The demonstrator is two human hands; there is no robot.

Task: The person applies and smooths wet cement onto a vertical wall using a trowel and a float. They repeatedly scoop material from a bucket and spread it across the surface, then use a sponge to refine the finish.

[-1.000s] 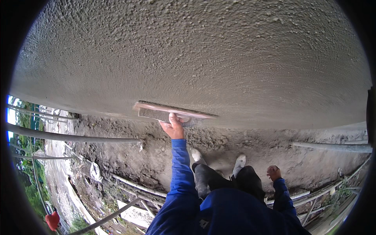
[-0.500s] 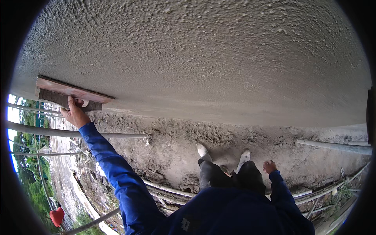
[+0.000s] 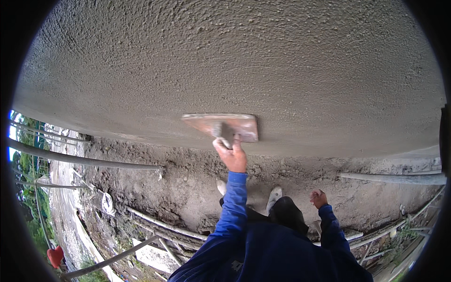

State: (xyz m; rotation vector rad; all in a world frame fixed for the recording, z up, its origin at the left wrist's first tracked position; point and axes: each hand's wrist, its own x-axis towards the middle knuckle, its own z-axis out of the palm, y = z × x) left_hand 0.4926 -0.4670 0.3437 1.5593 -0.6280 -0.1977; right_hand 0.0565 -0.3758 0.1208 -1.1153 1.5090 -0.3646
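In the head view, a worker's left hand (image 3: 230,157) is gripping a plastering float (image 3: 246,126) by its grey handle (image 3: 224,131), fingers wrapping around it. The float is lying just beyond that hand, near the lower edge of a grey plastered wall (image 3: 282,61), its long axis running roughly left to right along that edge; whether its whole face is touching cannot be told. The right hand (image 3: 318,198), farther off, is hanging well apart over the bare ground (image 3: 188,185), its fingers curling loosely and showing nothing held; how tightly is unclear. The float's flat board is looking pinkish-brown, pale-edged, grey-smeared and slightly blurred.
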